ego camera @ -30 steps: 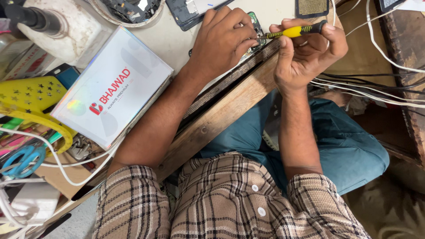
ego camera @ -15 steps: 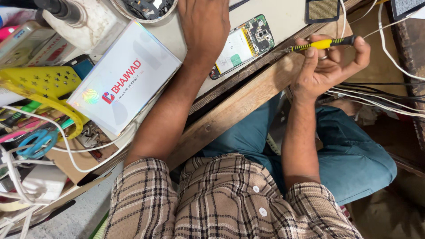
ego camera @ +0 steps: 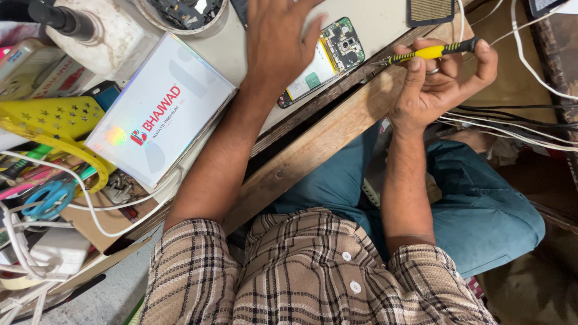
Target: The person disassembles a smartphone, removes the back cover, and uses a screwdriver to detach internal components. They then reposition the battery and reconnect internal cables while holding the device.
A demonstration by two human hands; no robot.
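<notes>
An opened phone (ego camera: 325, 60) with its green circuit board and battery showing lies on the white bench top (ego camera: 385, 24), near the wooden front edge (ego camera: 319, 144). My left hand (ego camera: 280, 42) hovers flat just left of the phone, fingers spread, holding nothing. My right hand (ego camera: 439, 81) is off the bench's right end, closed around a yellow and black screwdriver (ego camera: 430, 52) whose tip points left toward the phone.
A white glossy box (ego camera: 159, 114) lies at the left. Beside it are a yellow plastic tool (ego camera: 54, 123), blue-handled scissors (ego camera: 48, 198), white cables (ego camera: 90, 180) and a round dish of parts (ego camera: 183, 12). More cables (ego camera: 518, 120) run at the right.
My left hand lifted off the phone and moved up and left, uncovering it. My right hand drew the screwdriver back to the right, away from the phone.
</notes>
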